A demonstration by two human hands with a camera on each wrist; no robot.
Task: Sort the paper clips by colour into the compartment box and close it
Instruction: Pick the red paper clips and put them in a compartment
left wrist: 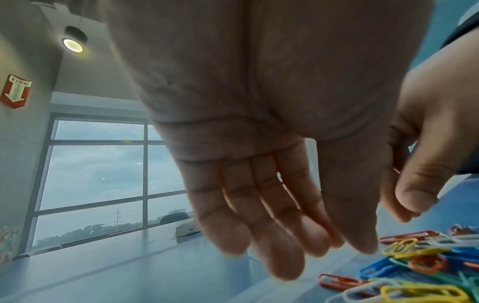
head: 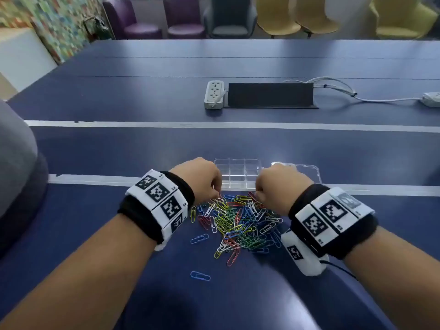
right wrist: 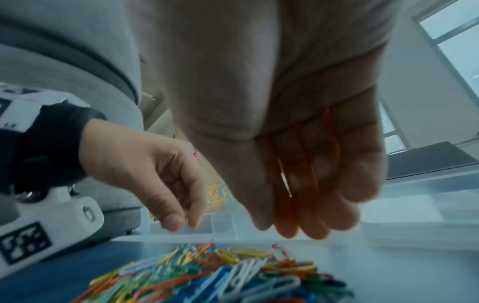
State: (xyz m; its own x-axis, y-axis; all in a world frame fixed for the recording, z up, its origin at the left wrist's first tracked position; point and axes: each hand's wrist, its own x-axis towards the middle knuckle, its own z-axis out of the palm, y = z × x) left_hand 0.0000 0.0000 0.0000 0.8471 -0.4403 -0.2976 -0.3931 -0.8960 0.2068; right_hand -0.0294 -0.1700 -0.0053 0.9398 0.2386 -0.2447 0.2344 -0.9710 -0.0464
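A mixed pile of coloured paper clips point(head: 238, 225) point(left wrist: 427, 266) point(right wrist: 220, 274) lies on the blue table. Just beyond it stands the clear compartment box point(head: 238, 161) point(right wrist: 225, 223), its lid point(head: 307, 172) point(right wrist: 414, 215) folded open to the right. My left hand point(head: 216, 193) point(left wrist: 298, 256) point(right wrist: 181, 221) hangs over the pile's far left edge, fingers loose, holding nothing I can see. My right hand point(head: 259, 194) point(right wrist: 298, 225) point(left wrist: 409, 209) hovers over the far right edge. Its fingers are drawn together, with thin red clip outlines point(right wrist: 311, 155) against them.
A white power strip point(head: 214, 94), a black cable flap point(head: 270, 95) and white cables point(head: 333, 86) lie further back on the table. Loose blue clips point(head: 200, 275) lie nearer me. Chairs point(head: 183, 17) line the far side.
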